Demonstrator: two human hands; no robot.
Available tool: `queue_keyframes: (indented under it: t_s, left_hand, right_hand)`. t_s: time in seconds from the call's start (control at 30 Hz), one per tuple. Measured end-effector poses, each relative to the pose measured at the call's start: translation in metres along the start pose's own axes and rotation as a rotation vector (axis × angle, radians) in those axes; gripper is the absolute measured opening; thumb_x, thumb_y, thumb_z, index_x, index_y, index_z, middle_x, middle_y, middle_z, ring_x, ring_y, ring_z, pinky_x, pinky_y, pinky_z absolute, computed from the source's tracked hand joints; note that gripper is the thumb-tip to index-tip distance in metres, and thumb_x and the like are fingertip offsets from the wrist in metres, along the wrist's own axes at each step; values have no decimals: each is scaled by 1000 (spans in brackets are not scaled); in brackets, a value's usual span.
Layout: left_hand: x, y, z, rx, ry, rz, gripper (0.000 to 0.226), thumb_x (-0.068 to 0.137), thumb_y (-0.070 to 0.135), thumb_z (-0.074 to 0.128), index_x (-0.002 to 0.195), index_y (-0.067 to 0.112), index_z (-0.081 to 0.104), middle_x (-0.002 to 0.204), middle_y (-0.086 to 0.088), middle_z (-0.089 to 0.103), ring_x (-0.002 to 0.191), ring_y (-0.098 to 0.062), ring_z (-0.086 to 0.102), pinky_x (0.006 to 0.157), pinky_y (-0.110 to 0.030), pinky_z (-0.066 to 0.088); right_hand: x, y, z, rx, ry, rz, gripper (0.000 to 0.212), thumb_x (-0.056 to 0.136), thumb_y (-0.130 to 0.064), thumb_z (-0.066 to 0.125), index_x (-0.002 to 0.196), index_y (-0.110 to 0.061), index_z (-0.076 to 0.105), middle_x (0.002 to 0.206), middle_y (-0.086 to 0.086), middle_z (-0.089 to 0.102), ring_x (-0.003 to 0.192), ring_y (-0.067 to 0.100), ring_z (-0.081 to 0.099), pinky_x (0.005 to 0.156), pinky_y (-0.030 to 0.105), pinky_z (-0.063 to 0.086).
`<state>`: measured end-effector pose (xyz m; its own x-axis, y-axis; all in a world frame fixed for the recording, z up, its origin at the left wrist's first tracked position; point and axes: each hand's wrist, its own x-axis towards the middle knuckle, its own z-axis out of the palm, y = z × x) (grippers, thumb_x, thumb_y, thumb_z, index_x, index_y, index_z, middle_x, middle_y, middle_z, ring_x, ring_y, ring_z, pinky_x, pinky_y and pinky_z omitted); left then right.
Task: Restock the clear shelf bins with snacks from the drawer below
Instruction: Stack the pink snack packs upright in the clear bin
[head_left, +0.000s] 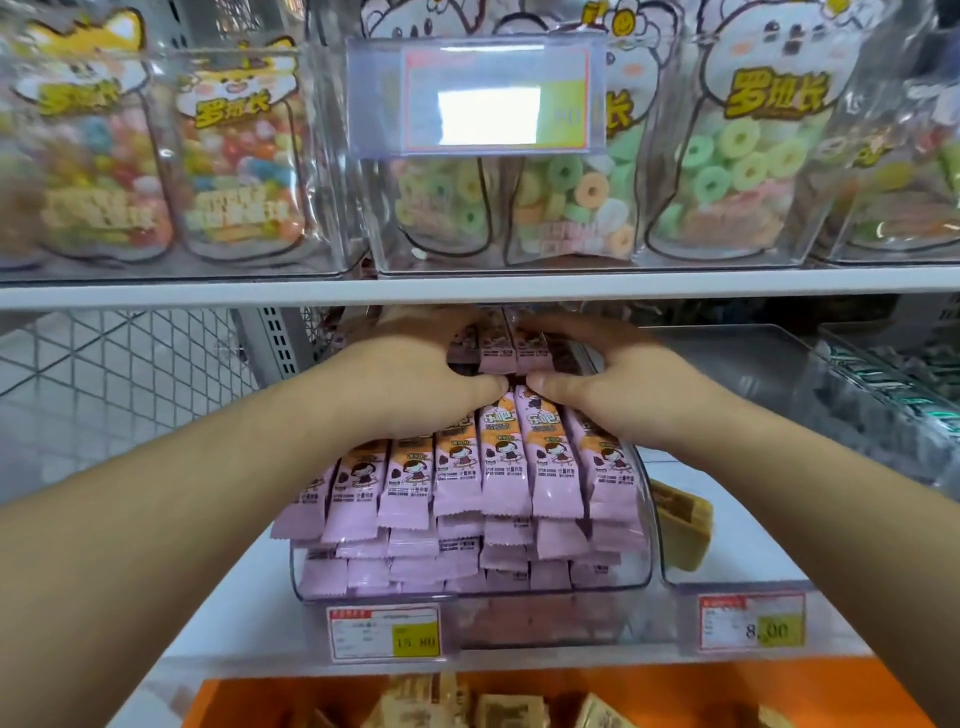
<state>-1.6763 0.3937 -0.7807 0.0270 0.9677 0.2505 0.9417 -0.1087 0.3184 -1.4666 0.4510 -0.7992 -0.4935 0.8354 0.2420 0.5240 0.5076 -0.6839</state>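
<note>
A clear shelf bin (519, 587) on the middle shelf is packed with several pink snack bar packets (498, 467), stacked flat in layers. Both arms reach into the back of this bin under the upper shelf. My left hand (415, 374) and my right hand (618, 379) together hold a small bundle of pink packets (511, 348) upright between them. Fingers curl over the bundle's top and the thumbs nearly meet at its lower edge. The fingertips are hidden under the shelf edge.
Above, clear bins hold bags of ring candies (727, 171) and mixed sweets (239, 171), with a price tag holder (475, 96) in front. To the right is a bin with tan packets (680, 525). Below, an orange drawer (649, 691) holds tan packets. Wire mesh stands at the left.
</note>
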Motion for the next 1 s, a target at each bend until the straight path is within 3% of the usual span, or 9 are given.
queue_keyframes:
  t_s: [0.2,0.3,0.37,0.43,0.57,0.6,0.73,0.87,1.0]
  left_hand:
    - [0,5,-4,-41,-13,-46,42,87,53,65,129,50,59,118,20,65,104,-12,58,94,-32,51]
    - [1,6,-5,-24,23,-51,40,91,51,65,131,52,59,118,19,66,104,-14,59,95,-32,52]
    - [2,5,-5,-10,23,-84,42,91,54,65,132,59,55,120,18,66,104,-16,62,96,-34,53]
    - [2,4,-4,7,21,-98,44,92,54,65,134,61,52,127,17,65,109,-19,62,99,-36,53]
    - [5,-1,0,34,23,-88,46,95,59,57,141,59,48,141,13,59,118,-25,60,105,-42,50]
    - [6,-3,3,44,26,-83,48,94,62,53,142,59,47,146,14,56,125,-27,56,109,-45,47]
    - [6,-8,8,46,22,-119,55,90,69,37,145,64,36,163,19,35,152,-30,27,124,-53,24]
    - [2,-7,8,52,34,-97,46,102,60,40,147,65,33,166,23,24,156,-24,14,127,-52,10]
    - [-4,-5,9,22,47,-62,46,104,55,39,150,59,36,165,26,25,154,-19,12,128,-48,9]
  right_hand:
    - [4,-4,2,34,7,32,53,97,-31,72,146,-43,56,126,-22,52,79,-6,53,67,-10,33]
    - [5,-5,2,22,-1,41,53,97,-35,70,147,-45,54,142,-20,54,103,-9,51,71,-8,33]
    - [5,-6,1,8,-8,48,55,98,-38,69,149,-46,51,154,-17,49,126,0,48,85,3,35]
    - [6,-7,2,11,-16,60,55,99,-38,68,150,-47,49,156,-15,48,131,5,52,92,14,37]
    - [8,-8,4,29,-35,98,54,101,-35,64,150,-50,48,126,-10,58,59,-8,59,53,12,44]
    - [8,-9,4,35,-32,106,54,101,-34,64,150,-51,48,124,-12,56,58,-5,58,50,11,43]
    - [8,-9,3,43,-22,88,54,101,-32,64,149,-50,48,125,-13,58,76,4,59,55,9,42]
    - [6,-8,2,20,-30,60,58,100,-34,65,153,-47,44,153,-13,48,117,6,50,70,2,38]
    - [3,-7,1,18,-23,24,56,101,-31,65,151,-47,46,138,-19,49,108,-6,42,70,-8,31]
